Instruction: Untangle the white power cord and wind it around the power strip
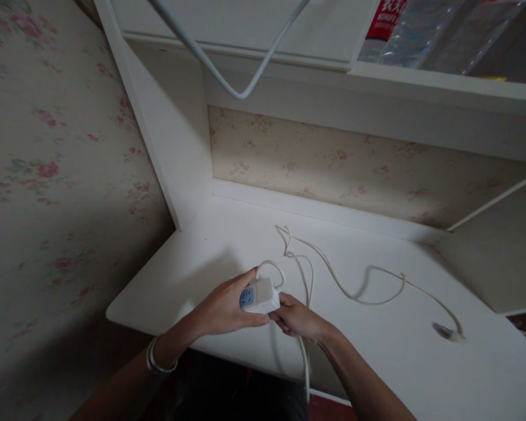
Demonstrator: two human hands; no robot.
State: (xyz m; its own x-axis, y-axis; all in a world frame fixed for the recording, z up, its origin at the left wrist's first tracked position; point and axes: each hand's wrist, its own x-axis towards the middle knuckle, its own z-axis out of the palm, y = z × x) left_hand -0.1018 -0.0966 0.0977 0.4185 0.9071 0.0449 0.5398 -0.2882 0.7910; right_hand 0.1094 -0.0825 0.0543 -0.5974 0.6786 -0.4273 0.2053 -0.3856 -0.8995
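My left hand [228, 305] is wrapped round a white power strip [265, 295], whose blue-grey socket face shows between thumb and fingers. At the strip's right end, my right hand [296, 318] has its fingers curled closed near the white power cord [304, 356]. A short loop of the cord rises from that end, and a length hangs past the desk's front edge. Whether the right fingers grip the cord or the strip's underside is hard to see. More cord runs in loose loops across the desk to a plug [447, 333] at the right.
The white desk [166, 292] has a rounded left corner. Above it is a shelf [442, 88] holding clear plastic bottles [416, 35] and a red label. A pale cable [241, 93] hangs in a V at the top. Floral wallpaper covers the left wall [61, 175].
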